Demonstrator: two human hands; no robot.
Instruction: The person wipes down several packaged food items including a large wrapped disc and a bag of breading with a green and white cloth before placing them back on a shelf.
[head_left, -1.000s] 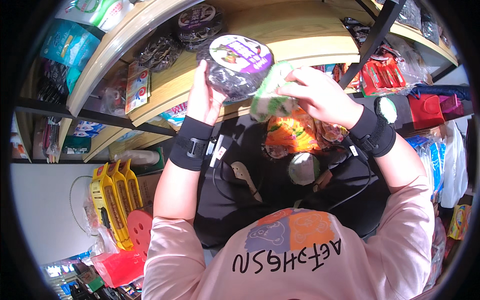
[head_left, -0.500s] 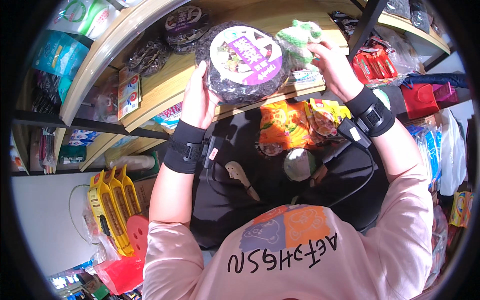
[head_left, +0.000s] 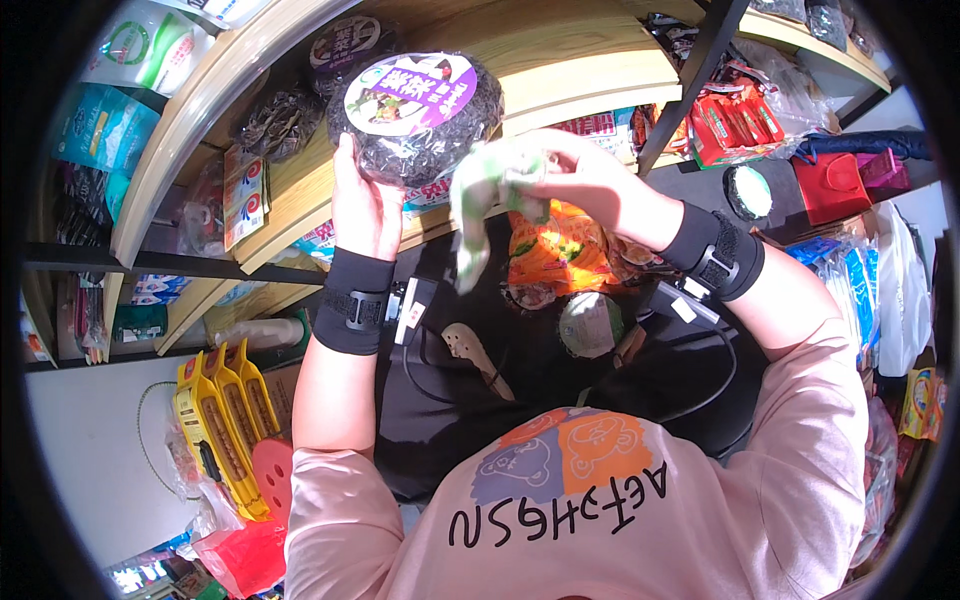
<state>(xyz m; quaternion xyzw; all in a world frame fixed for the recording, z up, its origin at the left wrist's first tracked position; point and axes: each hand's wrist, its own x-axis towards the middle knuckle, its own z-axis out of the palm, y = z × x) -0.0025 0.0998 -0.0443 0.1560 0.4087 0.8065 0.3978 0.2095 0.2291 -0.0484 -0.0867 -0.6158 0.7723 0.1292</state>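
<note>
My left hand (head_left: 366, 208) grips the left underside of a round, plastic-wrapped pack of dark dried seaweed (head_left: 418, 140), its white and purple label facing up. The pack is held tilted, over the edge of the wooden shelf (head_left: 590, 65). In my right hand (head_left: 590, 185) the fingers are closed on a green and white cloth (head_left: 480, 195), which hangs down just right of and below the pack, blurred by motion. Whether the cloth touches the pack I cannot tell.
Another round seaweed pack (head_left: 340, 50) and a dark bagged item (head_left: 282, 120) sit on the shelf at left. Orange food packets (head_left: 560, 250) lie below my hands, near a round green-rimmed tub (head_left: 590, 325). A black shelf post (head_left: 700, 80) stands at right.
The seaweed pack has moved left in my left hand. My right hand has brought the cloth left and down from the pack's right side, and the cloth now hangs loose.
</note>
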